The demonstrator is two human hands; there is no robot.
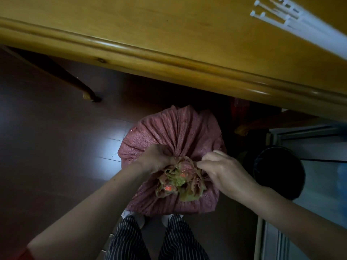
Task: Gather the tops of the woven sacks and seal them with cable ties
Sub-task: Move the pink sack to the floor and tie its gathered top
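Observation:
A full reddish woven sack stands on the dark floor right in front of my legs. Its top is bunched into a frilled neck with a greenish-yellow hem. My left hand grips the left side of the gathered neck, fingers curled into the folds. On the right side, my right hand pinches the hem. A bundle of white cable ties lies on the wooden table at the top right, away from both hands. No tie shows around the neck.
The yellow wooden table overhangs the sack's far side, with a table leg at the left. A dark round bin stands right of the sack, beside a pale cabinet. Open dark floor lies to the left.

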